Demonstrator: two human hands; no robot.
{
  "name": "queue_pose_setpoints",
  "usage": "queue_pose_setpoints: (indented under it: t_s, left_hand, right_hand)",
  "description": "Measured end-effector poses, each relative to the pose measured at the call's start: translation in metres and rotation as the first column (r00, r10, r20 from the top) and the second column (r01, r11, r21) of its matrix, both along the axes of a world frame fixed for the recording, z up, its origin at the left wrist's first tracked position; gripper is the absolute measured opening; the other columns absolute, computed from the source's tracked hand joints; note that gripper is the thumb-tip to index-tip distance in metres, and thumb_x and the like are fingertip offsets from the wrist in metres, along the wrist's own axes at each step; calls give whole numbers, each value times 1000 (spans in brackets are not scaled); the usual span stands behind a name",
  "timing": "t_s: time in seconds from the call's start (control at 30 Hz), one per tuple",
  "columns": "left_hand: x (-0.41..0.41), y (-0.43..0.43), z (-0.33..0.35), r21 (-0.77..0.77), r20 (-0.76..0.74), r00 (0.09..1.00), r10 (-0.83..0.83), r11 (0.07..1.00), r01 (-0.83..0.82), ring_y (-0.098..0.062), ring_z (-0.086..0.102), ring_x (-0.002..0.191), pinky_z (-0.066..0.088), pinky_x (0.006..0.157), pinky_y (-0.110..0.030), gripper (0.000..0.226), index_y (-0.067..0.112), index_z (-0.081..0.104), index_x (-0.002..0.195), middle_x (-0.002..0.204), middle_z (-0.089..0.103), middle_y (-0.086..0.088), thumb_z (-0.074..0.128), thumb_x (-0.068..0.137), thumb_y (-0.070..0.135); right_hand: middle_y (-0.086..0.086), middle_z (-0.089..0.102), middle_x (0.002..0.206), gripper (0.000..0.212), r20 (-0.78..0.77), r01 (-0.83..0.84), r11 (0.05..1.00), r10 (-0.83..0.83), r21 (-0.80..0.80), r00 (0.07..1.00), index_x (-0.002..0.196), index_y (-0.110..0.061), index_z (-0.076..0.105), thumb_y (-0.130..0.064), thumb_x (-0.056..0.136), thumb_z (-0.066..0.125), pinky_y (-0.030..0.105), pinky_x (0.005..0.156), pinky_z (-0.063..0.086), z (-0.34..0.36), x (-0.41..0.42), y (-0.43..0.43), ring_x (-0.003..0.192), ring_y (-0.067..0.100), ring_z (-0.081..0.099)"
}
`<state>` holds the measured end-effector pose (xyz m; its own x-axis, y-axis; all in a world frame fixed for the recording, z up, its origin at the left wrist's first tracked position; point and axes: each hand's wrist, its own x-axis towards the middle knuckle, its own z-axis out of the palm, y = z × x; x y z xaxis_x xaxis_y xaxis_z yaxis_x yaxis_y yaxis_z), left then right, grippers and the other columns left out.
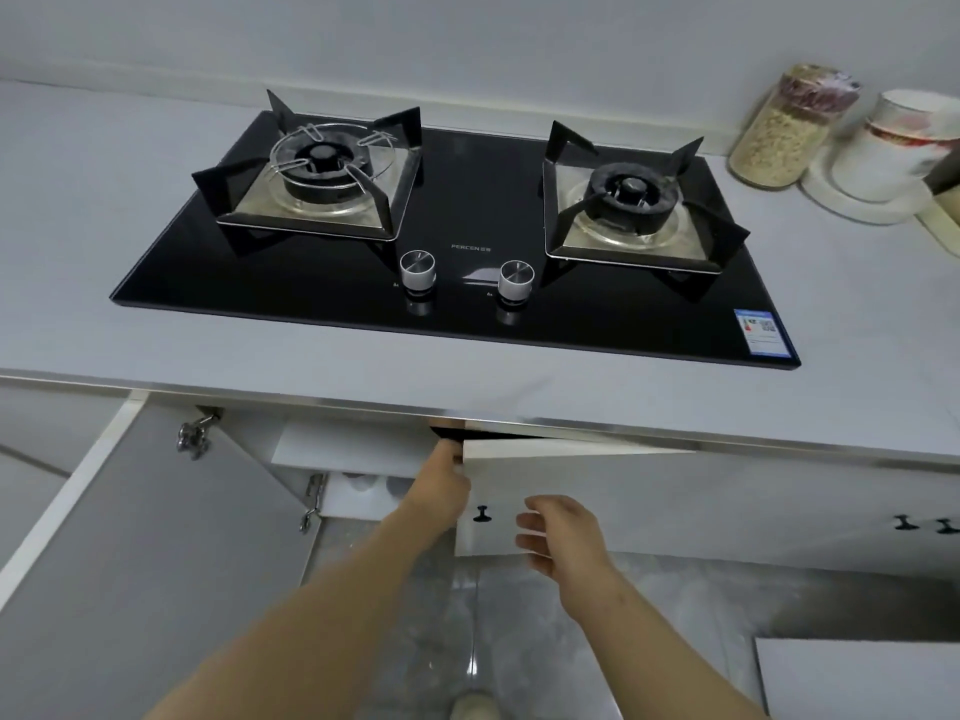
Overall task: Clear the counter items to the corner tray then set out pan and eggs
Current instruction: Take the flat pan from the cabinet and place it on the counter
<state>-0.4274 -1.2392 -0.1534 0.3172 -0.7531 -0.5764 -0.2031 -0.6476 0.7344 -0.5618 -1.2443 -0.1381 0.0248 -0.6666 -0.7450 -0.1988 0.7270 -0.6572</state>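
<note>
Now opening the cupboard for the pan.
The left hand [447,480] grasps the door [561,491] edge; right hand [558,532] released beside it. Pan and eggs not visible; tabletop [78,283] cleared.

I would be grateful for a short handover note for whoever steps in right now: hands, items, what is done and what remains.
Left hand: gripping the top corner of the right cabinet door, which is ajar.
Right hand: open, empty, against the same door's face.
Left cabinet door hangs wide open.
Items: jar and white bowl sit with the tray at the counter's far right corner.
Done: counter around the stove looks cleared.
Left: pan and eggs are not in view; find them and set them out.
</note>
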Motion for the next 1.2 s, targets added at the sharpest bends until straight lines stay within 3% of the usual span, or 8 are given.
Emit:
queue_pose_setpoints:
  t_s: [0.13, 0.33, 0.5, 0.63, 0.73, 0.9, 1.03, 1.2]
  left_hand:
    - [-6, 41, 6, 9, 44, 985, -166, 986, 165, -14, 42, 75, 37, 63, -21, 25, 10, 43, 107, 101, 51, -6, 31, 92, -6]
    - [-34, 103, -3, -24, 104, 933, -345, 937, 349, -22, 56, 97, 48, 83, -34, 22, 16, 45, 110, 114, 58, -7, 37, 92, 6]
    - [-76, 153, -27, -78, 0, 884, -467, 882, 466, -22, 60, 99, 51, 88, -46, 44, 47, 45, 93, 111, 60, -1, 44, 84, 4]
    - [-121, 179, -20, -58, -110, 799, -591, 806, 589, -16, 54, 108, 48, 93, -30, 63, 33, 42, 131, 127, 51, 4, 38, 79, -2]
    - [-157, 182, -14, -23, -187, 752, -632, 768, 640, -8, 45, 107, 41, 74, -11, 66, 24, 35, 141, 129, 42, 9, 37, 84, -10]
    - [-207, 191, -4, 24, -193, 846, -497, 860, 510, -12, 46, 108, 37, 83, -19, 46, 18, 45, 132, 132, 47, -1, 44, 90, 0]
    - [-227, 192, 5, 42, -172, 889, -424, 899, 436, -11, 46, 96, 37, 67, -19, 38, 16, 47, 129, 116, 44, 1, 45, 93, 7]
    - [-226, 196, 13, 39, -146, 953, -264, 961, 273, -14, 46, 77, 35, 57, -19, 28, 12, 52, 119, 89, 51, 0, 44, 93, 6]
  right_hand:
    - [7, 59, 100, 16, -29, 16, 995, -19, -96, 999, 106, -16, 49, -26, 99, 40, 33, 78, 50, 8, 1, 31, 89, 24, 60]
    - [0, 52, 82, 20, 6, 144, 979, -144, -144, 989, 109, -16, 48, -31, 98, 41, 30, 66, 45, 11, -7, 107, 80, 21, 54]
    - [4, 60, 102, 33, -119, 148, 966, -176, -211, 977, 119, -14, 47, -38, 97, 40, 41, 93, 48, 7, -37, 138, 98, 27, 58]
    - [4, 55, 89, 29, -282, 70, 971, -135, -228, 950, 119, -8, 44, -26, 96, 43, 38, 80, 46, 4, -81, 162, 85, 26, 54]
    - [12, 57, 97, 28, -376, 37, 971, -126, -234, 918, 117, -3, 48, -20, 96, 41, 42, 86, 47, 5, -120, 172, 90, 28, 55]
    - [16, 59, 94, 26, -385, 111, 959, -209, -262, 899, 115, -2, 50, -16, 96, 39, 45, 84, 50, 2, -172, 186, 95, 37, 60]
    - [14, 54, 91, 25, -333, 203, 939, -292, -279, 896, 113, -3, 48, -6, 90, 38, 40, 76, 46, 4, -200, 193, 81, 27, 52]
    - [19, 49, 127, 43, -333, 213, 935, -304, -284, 893, 127, -4, 37, -12, 86, 46, 47, 93, 47, 15, -213, 196, 104, 37, 55]
